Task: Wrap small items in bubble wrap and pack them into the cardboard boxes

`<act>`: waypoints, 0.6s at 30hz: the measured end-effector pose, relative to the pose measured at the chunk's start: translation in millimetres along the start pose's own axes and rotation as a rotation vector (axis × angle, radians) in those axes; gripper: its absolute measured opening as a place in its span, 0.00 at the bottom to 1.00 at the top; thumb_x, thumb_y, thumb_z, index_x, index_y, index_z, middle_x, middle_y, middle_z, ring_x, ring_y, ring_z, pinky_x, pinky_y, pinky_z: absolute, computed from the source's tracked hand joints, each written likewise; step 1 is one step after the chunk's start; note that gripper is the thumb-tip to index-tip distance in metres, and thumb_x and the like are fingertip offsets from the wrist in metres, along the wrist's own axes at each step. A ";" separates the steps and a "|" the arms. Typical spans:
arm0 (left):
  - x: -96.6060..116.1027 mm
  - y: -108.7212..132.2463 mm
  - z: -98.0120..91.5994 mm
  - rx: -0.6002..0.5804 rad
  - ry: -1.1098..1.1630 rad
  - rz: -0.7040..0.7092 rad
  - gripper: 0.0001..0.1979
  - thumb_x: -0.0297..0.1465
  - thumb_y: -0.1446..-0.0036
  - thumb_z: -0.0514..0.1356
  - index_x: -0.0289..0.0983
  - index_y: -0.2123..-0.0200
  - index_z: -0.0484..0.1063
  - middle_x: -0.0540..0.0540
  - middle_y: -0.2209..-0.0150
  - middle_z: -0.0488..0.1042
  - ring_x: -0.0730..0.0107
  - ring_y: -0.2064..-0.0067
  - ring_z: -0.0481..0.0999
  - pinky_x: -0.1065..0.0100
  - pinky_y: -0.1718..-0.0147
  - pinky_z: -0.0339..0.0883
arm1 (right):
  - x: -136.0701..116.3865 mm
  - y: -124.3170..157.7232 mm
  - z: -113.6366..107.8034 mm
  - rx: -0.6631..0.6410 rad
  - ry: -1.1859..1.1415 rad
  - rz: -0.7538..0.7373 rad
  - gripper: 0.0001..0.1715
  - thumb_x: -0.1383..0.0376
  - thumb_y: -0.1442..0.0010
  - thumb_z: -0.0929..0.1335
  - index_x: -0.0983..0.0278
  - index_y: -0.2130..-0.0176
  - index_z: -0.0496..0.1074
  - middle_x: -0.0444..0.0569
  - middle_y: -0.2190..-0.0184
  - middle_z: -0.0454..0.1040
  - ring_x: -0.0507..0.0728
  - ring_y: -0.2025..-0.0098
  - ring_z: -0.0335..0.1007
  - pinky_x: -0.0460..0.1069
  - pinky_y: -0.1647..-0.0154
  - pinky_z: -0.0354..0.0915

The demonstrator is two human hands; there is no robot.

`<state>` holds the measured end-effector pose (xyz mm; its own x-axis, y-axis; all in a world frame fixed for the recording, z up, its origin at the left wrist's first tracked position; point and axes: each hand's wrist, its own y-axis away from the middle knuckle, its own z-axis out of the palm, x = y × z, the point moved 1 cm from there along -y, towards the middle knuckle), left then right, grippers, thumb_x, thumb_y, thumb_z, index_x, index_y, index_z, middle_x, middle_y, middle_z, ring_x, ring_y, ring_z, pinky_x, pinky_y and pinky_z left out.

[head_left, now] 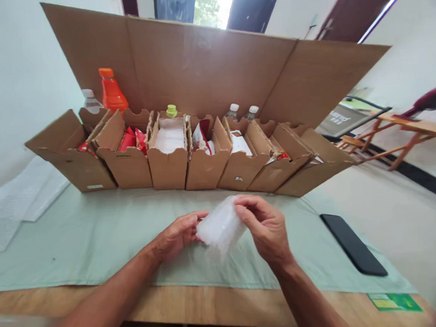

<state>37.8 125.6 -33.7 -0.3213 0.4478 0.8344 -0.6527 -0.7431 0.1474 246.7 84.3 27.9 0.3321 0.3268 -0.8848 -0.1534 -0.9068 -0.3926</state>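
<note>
Between my two hands, above the table, is a crumpled piece of translucent white plastic wrap point(222, 227), perhaps bubble wrap. My right hand point(265, 225) pinches its upper right edge between thumb and fingers. At its left edge, my left hand point(181, 233) has its fingers closed on the wrap, some of them hidden behind it. Whether anything lies inside the wrap, I cannot tell. Straight beyond my hands stands a row of cardboard bins point(168, 169). One bin holds a folded white stack point(169, 136).
Behind the bins rises a tall cardboard panel point(211, 69). An orange bottle point(111, 91) stands at the back left. More plastic sheeting point(22, 197) lies on the left. To the right are a black phone-like slab point(352, 243) and a green packet point(395, 302) near the table edge.
</note>
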 end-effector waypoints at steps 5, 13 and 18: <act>0.2 -2.1 -5.7 0.005 0.090 -0.067 0.29 0.44 0.61 0.78 0.34 0.58 0.78 0.44 0.64 0.79 0.68 0.66 0.75 0.69 0.66 0.65 | 20.2 -0.2 24.5 -0.186 -0.146 0.081 0.21 0.54 0.38 0.74 0.54 0.46 0.76 0.51 0.44 0.77 0.60 0.48 0.75 0.52 0.53 0.71; 4.8 0.4 -18.6 0.054 0.227 -0.023 0.26 0.45 0.60 0.77 0.37 0.64 0.71 0.50 0.69 0.73 0.71 0.70 0.72 0.69 0.68 0.64 | 52.8 -0.8 26.3 -0.354 -0.214 0.387 0.26 0.43 0.50 0.78 0.61 0.67 0.77 0.45 0.72 0.76 0.55 0.69 0.70 0.50 0.66 0.67; 10.8 2.2 -22.2 0.075 0.268 -0.008 0.23 0.42 0.55 0.74 0.40 0.58 0.72 0.50 0.65 0.75 0.69 0.65 0.75 0.69 0.63 0.67 | 59.1 3.5 13.7 -0.309 -0.216 0.403 0.29 0.41 0.53 0.79 0.62 0.71 0.75 0.43 0.78 0.71 0.52 0.76 0.63 0.47 0.75 0.60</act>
<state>17.6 139.9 -36.1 -0.4932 0.5616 0.6644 -0.6065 -0.7694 0.2001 253.1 104.1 -29.1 0.1001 -0.0450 -0.9940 0.0620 -0.9968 0.0514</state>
